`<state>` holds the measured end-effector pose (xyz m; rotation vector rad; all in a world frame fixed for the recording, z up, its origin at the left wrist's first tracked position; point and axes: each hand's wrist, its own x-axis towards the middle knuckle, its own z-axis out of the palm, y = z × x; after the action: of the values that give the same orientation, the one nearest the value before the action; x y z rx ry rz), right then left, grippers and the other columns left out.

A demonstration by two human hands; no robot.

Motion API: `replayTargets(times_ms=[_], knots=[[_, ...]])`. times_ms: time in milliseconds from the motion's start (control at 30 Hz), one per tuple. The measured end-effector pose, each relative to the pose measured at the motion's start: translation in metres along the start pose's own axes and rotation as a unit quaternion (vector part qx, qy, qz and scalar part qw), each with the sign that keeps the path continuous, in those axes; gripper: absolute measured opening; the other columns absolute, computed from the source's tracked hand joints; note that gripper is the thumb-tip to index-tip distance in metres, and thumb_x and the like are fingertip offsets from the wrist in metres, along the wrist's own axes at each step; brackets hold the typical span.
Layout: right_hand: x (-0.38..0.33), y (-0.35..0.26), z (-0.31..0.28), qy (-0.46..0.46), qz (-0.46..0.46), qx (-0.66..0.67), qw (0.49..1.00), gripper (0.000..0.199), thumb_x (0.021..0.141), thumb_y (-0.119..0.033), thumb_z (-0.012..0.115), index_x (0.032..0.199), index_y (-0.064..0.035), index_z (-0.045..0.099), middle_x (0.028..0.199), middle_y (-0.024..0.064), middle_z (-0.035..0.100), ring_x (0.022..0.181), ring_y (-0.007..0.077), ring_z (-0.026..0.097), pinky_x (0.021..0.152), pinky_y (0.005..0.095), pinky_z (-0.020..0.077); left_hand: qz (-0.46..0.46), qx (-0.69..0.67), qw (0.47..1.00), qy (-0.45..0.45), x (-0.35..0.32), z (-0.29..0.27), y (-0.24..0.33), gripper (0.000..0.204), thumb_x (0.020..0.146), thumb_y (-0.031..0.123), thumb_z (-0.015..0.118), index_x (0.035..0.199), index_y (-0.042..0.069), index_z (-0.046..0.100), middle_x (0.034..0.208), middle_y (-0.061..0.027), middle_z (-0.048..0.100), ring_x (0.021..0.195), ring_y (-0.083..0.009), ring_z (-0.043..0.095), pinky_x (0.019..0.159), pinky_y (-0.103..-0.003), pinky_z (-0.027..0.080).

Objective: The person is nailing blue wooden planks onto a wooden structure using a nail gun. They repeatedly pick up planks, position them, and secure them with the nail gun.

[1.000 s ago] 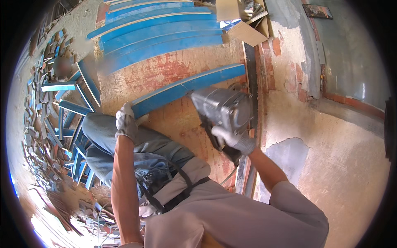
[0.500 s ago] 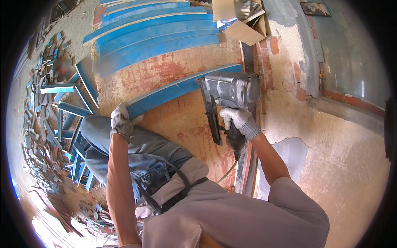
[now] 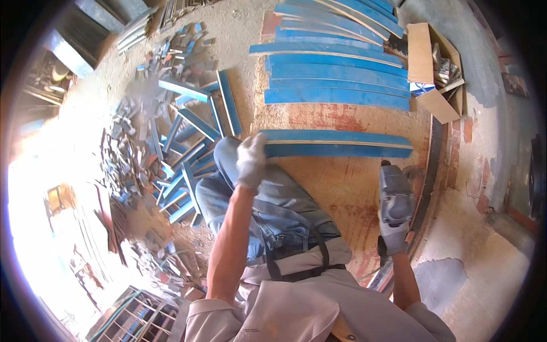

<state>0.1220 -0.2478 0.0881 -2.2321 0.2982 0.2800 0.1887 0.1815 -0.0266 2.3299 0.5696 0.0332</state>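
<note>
My left hand (image 3: 251,162), in a pale work glove, grips the left end of a long blue plank (image 3: 342,143) that lies across a brown wooden board (image 3: 342,188). In a grey glove, my right hand (image 3: 394,225) holds a grey nail gun (image 3: 395,191) by its handle, low over the board's right side and below the plank's right end. My knee in blue trousers (image 3: 228,188) sits just under the left hand.
Several blue planks (image 3: 336,85) lie in a row farther up the board. A cardboard box (image 3: 436,68) stands at the upper right. Blue offcuts and wood scraps (image 3: 171,148) litter the floor on the left. A plastered wall (image 3: 490,188) runs along the right.
The nail gun has come down from the plank's right end to below it, over the board. The left hand stays on the plank's left end, and the view has swung.
</note>
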Motion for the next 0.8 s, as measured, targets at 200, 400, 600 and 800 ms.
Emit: replayTargets(times_ms=[200, 400, 600, 800], knots=[[-0.003, -0.02, 0.035, -0.037, 0.025, -0.227, 0.973, 0.089, 0.076, -0.037, 0.076, 0.146, 0.0018, 0.037, 0.11, 0.0278, 0.065, 0.096, 0.0422, 0.066, 0.083, 0.048, 0.0522, 0.051, 0.18, 0.975, 0.116, -0.018, -0.138, -0.072, 0.053, 0.068, 0.024, 0.088, 0.111, 0.005, 0.064, 0.101, -0.0132, 0.068, 0.089, -0.0297, 0.065, 0.084, -0.04, 0.052], [0.008, -0.002, 0.075, -0.128, 0.092, -0.24, 0.958, 0.103, 0.075, -0.042, 0.074, 0.152, 0.002, 0.021, 0.102, 0.0284, 0.067, 0.088, 0.0424, 0.067, 0.077, 0.0501, 0.053, -0.19, -0.333, 0.92, 0.084, -0.018, -0.19, -0.167, 0.052, 0.083, 0.037, 0.074, 0.12, 0.003, 0.061, 0.116, -0.0163, 0.063, 0.109, -0.0278, 0.061, 0.092, -0.04, 0.051], [0.03, 0.015, 0.065, -0.166, 0.026, -0.206, 0.964, 0.06, 0.078, -0.041, 0.069, 0.121, -0.0014, 0.052, 0.1, 0.0265, 0.067, 0.09, 0.0432, 0.066, 0.078, 0.0512, 0.0528, -0.092, -0.02, 0.992, 0.078, 0.023, -0.095, -0.033, 0.053, 0.092, 0.033, 0.061, 0.131, -0.002, 0.057, 0.129, -0.0189, 0.06, 0.119, -0.0281, 0.057, 0.1, -0.038, 0.045], [0.134, -0.008, 0.014, 0.036, -0.041, -0.244, 0.968, 0.025, 0.087, -0.029, 0.063, 0.102, -0.0089, 0.067, 0.079, 0.0196, 0.068, 0.077, 0.0366, 0.067, 0.066, 0.0471, 0.0534, -0.116, -0.213, 0.969, 0.038, 0.058, -0.009, 0.008, 0.056, 0.088, 0.022, 0.069, 0.136, -0.002, 0.054, 0.124, -0.0156, 0.064, 0.111, -0.0238, 0.059, 0.097, -0.033, 0.044]])
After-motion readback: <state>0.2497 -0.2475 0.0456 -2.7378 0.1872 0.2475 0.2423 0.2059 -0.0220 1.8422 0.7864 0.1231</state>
